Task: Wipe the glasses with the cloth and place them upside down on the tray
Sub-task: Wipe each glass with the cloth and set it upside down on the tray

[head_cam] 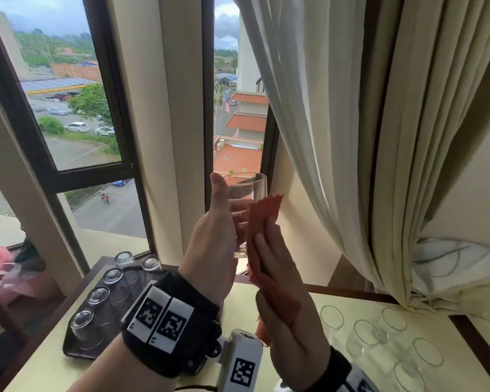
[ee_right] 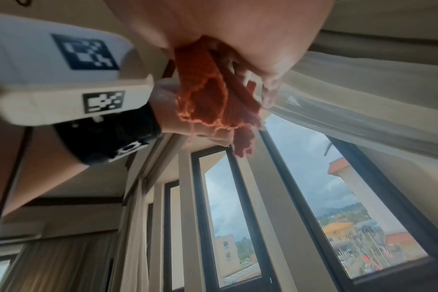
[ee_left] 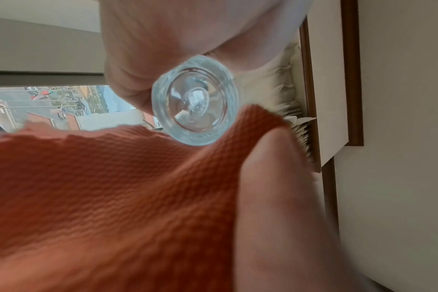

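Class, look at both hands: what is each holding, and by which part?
The left hand grips the glass around its lower body. The right hand presses the orange cloth flat against the glass's side.

The pale table [head_cam: 266, 290] carries a dark tray [head_cam: 71, 350] of upturned glasses [head_cam: 81, 321] and upright glasses [head_cam: 367, 333].

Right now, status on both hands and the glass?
Left hand grips clear drinking glass, held up, rim upward. Right hand presses orange cloth against its side. Five glasses inverted on dark tray. Nothing in the way.
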The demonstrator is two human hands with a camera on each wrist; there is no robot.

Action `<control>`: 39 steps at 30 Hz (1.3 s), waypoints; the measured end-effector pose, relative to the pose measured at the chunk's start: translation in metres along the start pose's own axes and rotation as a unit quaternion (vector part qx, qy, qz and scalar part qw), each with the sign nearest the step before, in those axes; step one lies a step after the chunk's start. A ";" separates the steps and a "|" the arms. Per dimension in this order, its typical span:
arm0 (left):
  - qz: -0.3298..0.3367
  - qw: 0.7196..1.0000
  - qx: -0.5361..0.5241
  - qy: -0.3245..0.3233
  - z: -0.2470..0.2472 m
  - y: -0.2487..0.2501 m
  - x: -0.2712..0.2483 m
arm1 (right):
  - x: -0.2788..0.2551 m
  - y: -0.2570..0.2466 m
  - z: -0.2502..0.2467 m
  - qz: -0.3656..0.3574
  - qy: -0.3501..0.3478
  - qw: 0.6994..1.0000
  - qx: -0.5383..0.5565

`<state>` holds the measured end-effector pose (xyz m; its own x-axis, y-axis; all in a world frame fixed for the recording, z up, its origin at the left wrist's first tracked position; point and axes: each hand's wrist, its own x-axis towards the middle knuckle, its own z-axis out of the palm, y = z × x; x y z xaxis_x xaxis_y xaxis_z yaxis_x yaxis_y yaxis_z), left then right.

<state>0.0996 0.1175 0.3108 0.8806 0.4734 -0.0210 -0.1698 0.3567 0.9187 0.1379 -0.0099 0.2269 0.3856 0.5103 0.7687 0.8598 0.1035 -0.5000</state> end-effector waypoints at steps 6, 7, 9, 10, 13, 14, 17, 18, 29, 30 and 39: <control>0.007 1.000 0.012 -0.026 0.008 -0.014 -0.008 | 0.023 -0.028 -0.020 0.213 0.103 0.932 0.275; 0.013 1.000 0.010 -0.020 0.010 -0.018 -0.009 | 0.032 -0.029 -0.025 0.214 0.116 0.925 0.292; 0.021 1.000 0.010 -0.007 0.016 -0.021 -0.012 | 0.037 -0.032 -0.029 0.174 0.126 0.942 0.258; 0.025 1.000 0.009 -0.005 0.018 -0.021 -0.012 | 0.032 -0.033 -0.028 0.137 0.109 0.959 0.224; 0.037 0.999 0.016 -0.028 0.018 -0.011 -0.016 | 0.019 -0.018 -0.015 0.172 0.007 0.976 0.134; 0.041 0.998 0.034 -0.029 0.016 -0.006 -0.015 | -0.002 -0.020 -0.015 0.188 -0.033 0.971 0.145; 0.064 0.993 0.099 -0.013 0.008 -0.001 -0.005 | -0.032 0.000 -0.022 0.196 -0.071 0.964 0.163; 0.067 0.991 0.113 -0.010 0.007 -0.001 -0.002 | -0.040 -0.008 -0.020 0.202 -0.033 0.963 0.178; 0.149 0.966 0.198 -0.076 0.019 -0.023 -0.004 | -0.014 -0.010 -0.028 0.420 0.221 0.652 0.592; 0.160 0.959 0.222 -0.080 0.018 -0.024 -0.005 | -0.012 -0.010 -0.032 0.428 0.230 0.636 0.600; 0.237 0.900 0.350 -0.108 -0.006 -0.025 -0.025 | 0.013 -0.007 -0.064 0.403 0.253 0.737 0.480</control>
<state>0.0794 0.1016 0.2862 0.8605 0.2451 0.4466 -0.2953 -0.4743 0.8293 0.1584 -0.0587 0.2654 0.9262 0.3770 -0.0028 -0.2553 0.6218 -0.7404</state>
